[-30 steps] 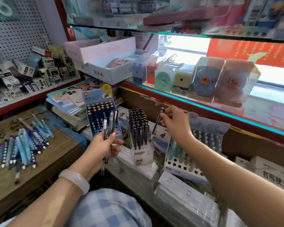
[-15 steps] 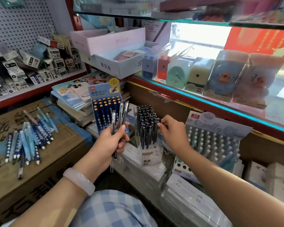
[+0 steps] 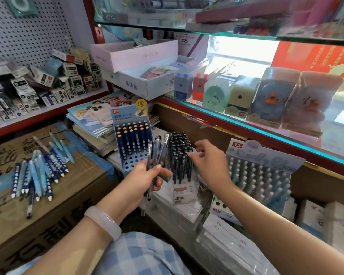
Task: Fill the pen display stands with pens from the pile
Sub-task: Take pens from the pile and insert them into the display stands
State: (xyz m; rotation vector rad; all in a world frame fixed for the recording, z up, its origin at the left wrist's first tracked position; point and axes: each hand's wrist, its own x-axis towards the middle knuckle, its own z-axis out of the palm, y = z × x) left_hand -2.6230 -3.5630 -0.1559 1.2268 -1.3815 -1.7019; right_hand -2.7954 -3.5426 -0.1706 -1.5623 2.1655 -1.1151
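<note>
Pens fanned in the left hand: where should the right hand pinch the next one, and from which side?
Pinch one by its upper end, coming from the right. The pens fan upward out of the left hand, which wraps their middles, so only the tops stand free. The right hand is open, fingertips already beside them.

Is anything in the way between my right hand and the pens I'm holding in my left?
Nothing visible. The right hand is empty beside the black pen stand, and the gap to the pens gripped in the left hand looks open.
</note>
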